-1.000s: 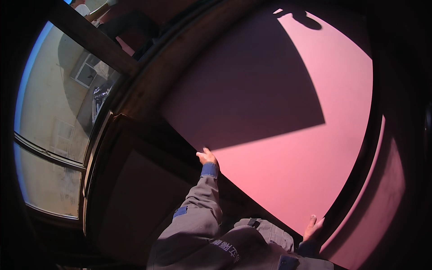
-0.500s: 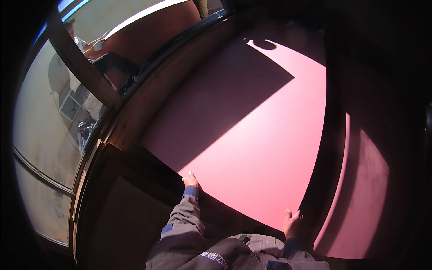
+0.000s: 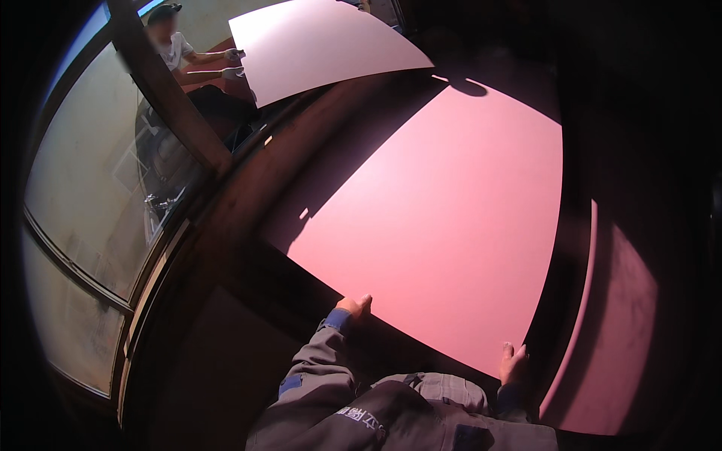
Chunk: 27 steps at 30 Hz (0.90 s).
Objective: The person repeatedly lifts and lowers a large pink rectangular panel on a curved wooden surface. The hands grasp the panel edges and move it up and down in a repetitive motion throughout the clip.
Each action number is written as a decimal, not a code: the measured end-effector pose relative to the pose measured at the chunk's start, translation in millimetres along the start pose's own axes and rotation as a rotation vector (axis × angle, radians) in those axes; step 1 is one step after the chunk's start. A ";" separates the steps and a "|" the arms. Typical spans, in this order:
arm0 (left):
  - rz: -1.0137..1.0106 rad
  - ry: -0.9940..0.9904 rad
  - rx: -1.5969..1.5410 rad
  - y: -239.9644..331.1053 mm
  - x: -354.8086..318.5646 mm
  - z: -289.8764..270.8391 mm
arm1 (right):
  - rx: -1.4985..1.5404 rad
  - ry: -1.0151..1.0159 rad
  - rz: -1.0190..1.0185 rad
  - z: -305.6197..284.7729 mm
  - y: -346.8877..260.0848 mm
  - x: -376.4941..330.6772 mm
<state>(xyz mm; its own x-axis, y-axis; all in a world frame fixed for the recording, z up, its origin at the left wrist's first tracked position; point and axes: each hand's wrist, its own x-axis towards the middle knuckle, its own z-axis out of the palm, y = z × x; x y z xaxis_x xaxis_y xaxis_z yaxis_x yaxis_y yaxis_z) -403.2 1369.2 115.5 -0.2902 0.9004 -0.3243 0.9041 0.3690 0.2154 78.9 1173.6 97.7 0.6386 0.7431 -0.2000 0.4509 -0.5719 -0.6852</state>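
A large, flat pink sheet [image 3: 451, 225] spreads out in front of me, mostly lit by bright sun. At the middle of its near edge is my left hand [image 3: 355, 306], closed on the rim with the thumb along the top. My right hand [image 3: 514, 364] grips the same sheet by its near right corner, thumb uppermost. The undersides of both hands are hidden, so how the fingers lie beneath cannot be seen. Shadow covers the sheet's left side.
Beyond the opening at upper left, a gloved co-worker [image 3: 177, 52] holds a pale pink sheet [image 3: 323, 49]. A dark frame post [image 3: 162, 98] and glass pane [image 3: 83, 188] stand at left. Another pink sheet [image 3: 617, 338] lies on the right.
The co-worker's pale sheet has come into the opening. The shadow on my sheet has shrunk leftward. My left hand has shifted right along the near edge, its thumb now pointing rightward.
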 end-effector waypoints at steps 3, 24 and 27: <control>0.070 -0.086 -0.002 43.7 2.7 -61.8 | 0.155 0.019 0.021 -2.6 19.8 6.9; -0.128 0.699 -0.741 104.7 307.5 -262.9 | 0.305 0.007 0.072 3.4 -8.2 3.8; -0.064 0.630 -0.718 55.2 350.0 -263.5 | 0.393 -0.045 0.093 19.3 8.4 12.2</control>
<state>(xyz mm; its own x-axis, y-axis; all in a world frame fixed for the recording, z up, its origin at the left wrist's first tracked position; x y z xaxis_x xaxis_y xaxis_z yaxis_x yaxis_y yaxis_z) -537.4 1765.5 256.7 -0.6367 0.7553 0.1550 0.5335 0.2865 0.7958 78.5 1184.5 76.0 0.6335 0.7139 -0.2985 0.1141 -0.4677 -0.8765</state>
